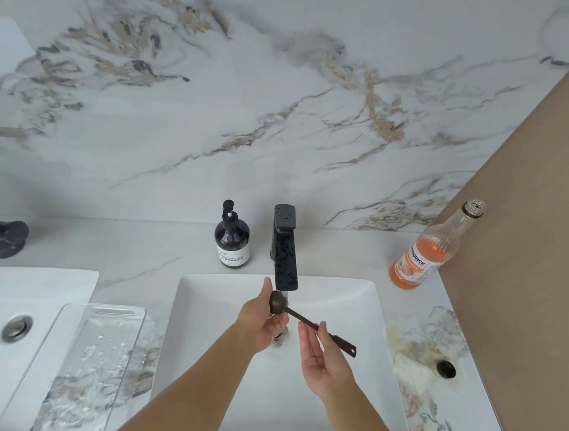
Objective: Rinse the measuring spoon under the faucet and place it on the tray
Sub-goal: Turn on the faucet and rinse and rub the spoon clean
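A dark brown measuring spoon (306, 320) is held over the white square sink (362, 298), its round bowl just below the spout of the black faucet (284, 249). My right hand (323, 359) pinches the long handle near its middle. My left hand (261, 320) cups the spoon's bowl, fingers touching it. A thin stream of water seems to fall behind the bowl toward the drain. The clear glass tray (93, 362) lies on the counter to the left of the sink, wet with droplets.
A dark soap pump bottle (232, 244) stands left of the faucet. An open bottle of orange drink (427, 254) stands at the sink's right. A second sink (42, 295) with a drain is at far left. A small black cap (446, 368) lies on the right counter.
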Motion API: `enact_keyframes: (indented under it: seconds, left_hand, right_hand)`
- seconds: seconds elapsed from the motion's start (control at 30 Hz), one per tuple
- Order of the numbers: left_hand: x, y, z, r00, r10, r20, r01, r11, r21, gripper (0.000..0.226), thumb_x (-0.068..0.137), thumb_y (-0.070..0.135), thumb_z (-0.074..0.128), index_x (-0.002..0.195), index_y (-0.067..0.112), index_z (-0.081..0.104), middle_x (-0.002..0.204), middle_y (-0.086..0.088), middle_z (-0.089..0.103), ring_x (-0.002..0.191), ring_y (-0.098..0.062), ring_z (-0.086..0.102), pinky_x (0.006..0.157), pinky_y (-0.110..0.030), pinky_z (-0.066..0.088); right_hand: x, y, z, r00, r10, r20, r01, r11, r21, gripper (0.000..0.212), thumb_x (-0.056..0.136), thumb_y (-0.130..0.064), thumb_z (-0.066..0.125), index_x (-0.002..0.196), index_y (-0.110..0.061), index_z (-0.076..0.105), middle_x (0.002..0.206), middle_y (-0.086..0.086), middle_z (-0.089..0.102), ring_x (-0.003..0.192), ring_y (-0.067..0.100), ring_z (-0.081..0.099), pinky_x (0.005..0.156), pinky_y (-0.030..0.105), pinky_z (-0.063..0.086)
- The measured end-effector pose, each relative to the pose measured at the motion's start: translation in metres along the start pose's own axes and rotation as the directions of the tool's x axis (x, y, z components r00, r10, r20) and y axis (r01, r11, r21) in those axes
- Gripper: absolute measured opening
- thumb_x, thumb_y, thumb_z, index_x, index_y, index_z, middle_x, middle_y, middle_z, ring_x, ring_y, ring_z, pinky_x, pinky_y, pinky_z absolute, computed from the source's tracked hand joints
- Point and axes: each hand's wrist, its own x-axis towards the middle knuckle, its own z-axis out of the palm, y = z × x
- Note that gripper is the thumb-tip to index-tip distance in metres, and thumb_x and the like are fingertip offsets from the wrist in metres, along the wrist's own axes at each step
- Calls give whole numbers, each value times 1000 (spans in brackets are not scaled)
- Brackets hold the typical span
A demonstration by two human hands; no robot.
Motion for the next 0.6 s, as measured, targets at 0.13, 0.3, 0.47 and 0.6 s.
enact_keyframes:
  seconds: [0.13, 0.3, 0.47, 0.6]
  left_hand:
    - [2, -1, 1, 996, -31, 86, 45, 985, -166, 30, 97, 25, 60, 112, -1, 61, 90, -14, 65, 85, -24, 63, 66, -35, 62]
    - [-1, 0, -6, 990, -26, 136, 41, 993, -110, 34, 96, 23, 61, 117, -4, 62, 105, -19, 65, 89, -30, 66, 85, -39, 57]
    - [-11, 12, -29, 989, -29, 142, 26, 999, 24, 34, 95, 26, 62, 114, -2, 68, 110, -18, 71, 88, -30, 70, 78, -37, 61]
    - [-19, 21, -45, 993, -16, 116, 11, 999, 49, 31, 97, 24, 59, 111, -3, 66, 99, -21, 74, 90, -30, 72, 75, -35, 61]
  right_hand:
    - [5, -17, 3, 1000, -28, 0, 28, 997, -68, 17, 87, -9, 71, 97, 3, 64, 105, 23, 71, 92, 31, 74, 72, 42, 60]
    - [11, -26, 11, 998, -33, 50, 38, 995, -96, 16, 89, -8, 69, 100, 2, 65, 108, 22, 70, 106, 32, 68, 75, 43, 61]
    - [21, -13, 27, 998, 6, 58, 1, 994, -111, 12, 93, -10, 64, 101, -1, 63, 103, 19, 69, 96, 31, 68, 98, 41, 53]
    - [26, 12, 43, 990, 57, 130, -34, 984, -173, 12, 95, -11, 61, 98, -1, 66, 91, 14, 76, 89, 23, 73, 104, 37, 46]
